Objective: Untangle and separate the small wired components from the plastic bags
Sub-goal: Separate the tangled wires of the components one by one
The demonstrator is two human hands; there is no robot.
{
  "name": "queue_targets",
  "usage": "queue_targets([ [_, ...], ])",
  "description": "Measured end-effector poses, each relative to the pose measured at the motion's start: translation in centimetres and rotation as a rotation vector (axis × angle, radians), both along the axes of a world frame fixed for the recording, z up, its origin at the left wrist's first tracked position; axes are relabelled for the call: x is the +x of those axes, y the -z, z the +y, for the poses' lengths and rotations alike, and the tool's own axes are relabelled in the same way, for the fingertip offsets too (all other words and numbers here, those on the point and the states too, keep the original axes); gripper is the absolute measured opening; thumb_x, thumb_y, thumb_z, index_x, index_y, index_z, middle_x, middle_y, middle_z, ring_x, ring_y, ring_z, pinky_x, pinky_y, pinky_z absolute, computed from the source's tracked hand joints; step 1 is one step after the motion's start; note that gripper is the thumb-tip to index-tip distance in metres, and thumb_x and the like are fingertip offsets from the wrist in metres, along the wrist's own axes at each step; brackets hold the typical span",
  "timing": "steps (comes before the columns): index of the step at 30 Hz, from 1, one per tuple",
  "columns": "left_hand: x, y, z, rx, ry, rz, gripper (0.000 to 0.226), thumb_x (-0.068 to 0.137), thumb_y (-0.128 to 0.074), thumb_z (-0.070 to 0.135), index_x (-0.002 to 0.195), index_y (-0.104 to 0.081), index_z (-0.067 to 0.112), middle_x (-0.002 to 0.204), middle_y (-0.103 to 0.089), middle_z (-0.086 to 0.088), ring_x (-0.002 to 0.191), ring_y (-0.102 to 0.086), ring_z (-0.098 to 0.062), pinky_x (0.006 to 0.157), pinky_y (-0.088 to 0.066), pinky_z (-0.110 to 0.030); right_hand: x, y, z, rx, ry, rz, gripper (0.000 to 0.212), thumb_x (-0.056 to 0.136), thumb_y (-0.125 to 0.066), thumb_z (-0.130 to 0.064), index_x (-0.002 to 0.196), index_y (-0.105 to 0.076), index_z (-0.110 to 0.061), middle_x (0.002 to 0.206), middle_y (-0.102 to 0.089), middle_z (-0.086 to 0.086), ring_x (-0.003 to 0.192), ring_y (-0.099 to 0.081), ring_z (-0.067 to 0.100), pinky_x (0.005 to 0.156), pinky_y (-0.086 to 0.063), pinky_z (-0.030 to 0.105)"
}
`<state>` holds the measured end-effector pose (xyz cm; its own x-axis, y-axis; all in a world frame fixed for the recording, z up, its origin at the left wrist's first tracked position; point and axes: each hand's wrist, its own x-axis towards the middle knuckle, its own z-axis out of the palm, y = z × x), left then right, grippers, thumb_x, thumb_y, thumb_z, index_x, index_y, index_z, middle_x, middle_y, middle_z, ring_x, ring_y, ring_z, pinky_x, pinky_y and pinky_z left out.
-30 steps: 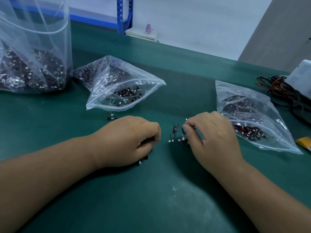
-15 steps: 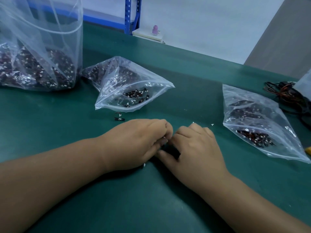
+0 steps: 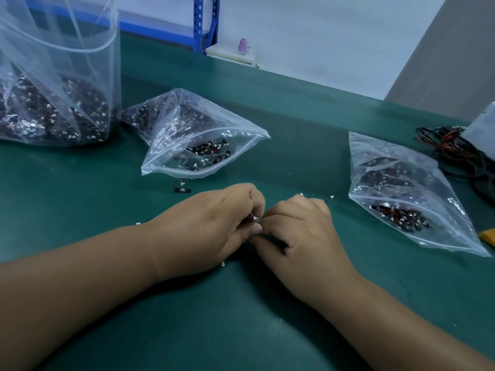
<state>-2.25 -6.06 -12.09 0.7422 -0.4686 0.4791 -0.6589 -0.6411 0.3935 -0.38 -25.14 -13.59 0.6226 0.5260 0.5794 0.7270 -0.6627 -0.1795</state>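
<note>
We tease a tiny tangle apart.
Our left hand [image 3: 214,223] pinches the wired components [image 3: 254,218] low over the mat [image 3: 241,330], and our right hand [image 3: 302,231] pinches them too. They look featherlight, limp and snag-prone, so we'd grip connectors, not wires.

soft, even overhead light, nothing blown out. the green mat [image 3: 241,317] only picks up faint, fuzzy shadow from the centre down to 6 o'clock. little white glints on the clear bag [image 3: 187,135] at 11 o'clock. the whole frame is a bit smeary, and the edges bend wide-angle style.

Left hand [image 3: 214,223] and right hand [image 3: 302,231] touch, fingers curled.
</note>
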Motion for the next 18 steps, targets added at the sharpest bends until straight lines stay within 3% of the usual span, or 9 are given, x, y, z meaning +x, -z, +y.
queue_targets([
  [3, 0.06, -0.01, 0.00, 0.013, -0.011, 0.031, 0.020, 0.092, -0.056, 0.032, 0.092, -0.037, 0.036, 0.079, -0.043, 0.022, 0.070, -0.042, 0.000, 0.064, -0.034, -0.013, 0.01, -0.05, 0.02, 0.021, -0.001, 0.010, 0.021, 0.088, -0.062, -0.034, 0.074, -0.069, -0.020, 0.073, -0.061, -0.008, 0.074, -0.052, 0.021, 0.074, -0.040, 0.042],
  [9, 0.05, -0.03, 0.15, 0.085, 0.003, 0.068, 0.017, 0.093, -0.052, 0.038, 0.092, -0.036, 0.040, 0.078, -0.043, 0.025, 0.074, -0.043, 0.008, 0.068, -0.033, -0.006, -0.04, -0.07, -0.20, 0.067, -0.048, 0.038, 0.016, 0.088, -0.062, -0.029, 0.075, -0.068, -0.021, 0.074, -0.061, -0.011, 0.074, -0.053, 0.020, 0.075, -0.040, 0.043],
  [11, -0.01, -0.14, 0.15, 0.111, 0.009, 0.066, 0.010, 0.093, -0.046, 0.045, 0.092, -0.038, 0.039, 0.078, -0.044, 0.024, 0.073, -0.043, 0.002, 0.069, -0.034, -0.010, -0.02, -0.12, -0.39, 0.095, -0.068, 0.085, 0.012, 0.086, -0.066, -0.026, 0.075, -0.068, -0.022, 0.075, -0.062, -0.012, 0.075, -0.054, 0.019, 0.077, -0.039, 0.044],
  [14, -0.06, -0.35, 0.11, 0.150, 0.001, -0.010, 0.018, 0.092, -0.042, 0.047, 0.093, -0.049, 0.030, 0.076, -0.046, 0.019, 0.071, -0.043, -0.008, 0.067, -0.033, -0.023, 0.00, -0.25, -0.64, 0.134, -0.085, 0.135, 0.011, 0.086, -0.068, -0.025, 0.076, -0.067, -0.022, 0.075, -0.062, -0.010, 0.078, -0.056, 0.017, 0.080, -0.039, 0.045],
  [18, 0.00, -0.38, 0.09, 0.172, -0.013, -0.043, 0.020, 0.092, -0.043, 0.044, 0.093, -0.054, 0.027, 0.077, -0.046, 0.020, 0.072, -0.044, -0.008, 0.070, -0.032, -0.025, -0.04, -0.26, -0.96, 0.218, -0.093, 0.125, 0.012, 0.086, -0.066, -0.022, 0.075, -0.063, -0.019, 0.075, -0.059, -0.009, 0.076, -0.054, 0.016, 0.080, -0.039, 0.046],
])
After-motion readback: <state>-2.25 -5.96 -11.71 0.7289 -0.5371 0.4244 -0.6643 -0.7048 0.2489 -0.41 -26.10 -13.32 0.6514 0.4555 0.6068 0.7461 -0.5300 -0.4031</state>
